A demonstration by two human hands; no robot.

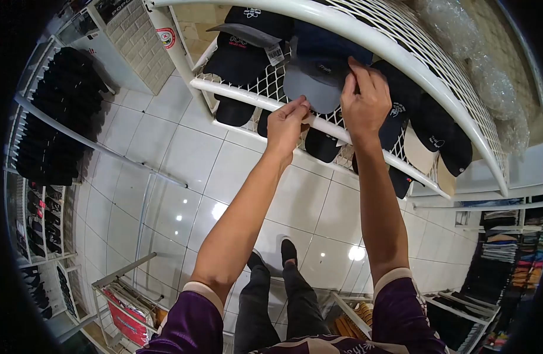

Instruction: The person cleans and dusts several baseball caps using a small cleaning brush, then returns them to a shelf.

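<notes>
A cap with a grey brim (316, 87) and a dark blue crown lies on the white mesh shelf (274, 82). My left hand (287, 127) is at the front edge of the brim, its fingers pinched together. My right hand (366, 97) is at the cap's right side, thumb and forefinger closed on or near its edge; the exact contact is hard to make out. To the left sits a black cap with a grey brim (254, 26) and a hanging tag (275, 55). Further dark caps (439, 133) and a beige one (418, 150) lie to the right.
White shelf rails (342, 131) run below and above my hands. Black garments hang on a rack (59, 112) at the left. Plastic-wrapped items (489, 76) are at upper right, folded clothes (501, 245) at lower right. A stand with packaged items (127, 312) is at lower left.
</notes>
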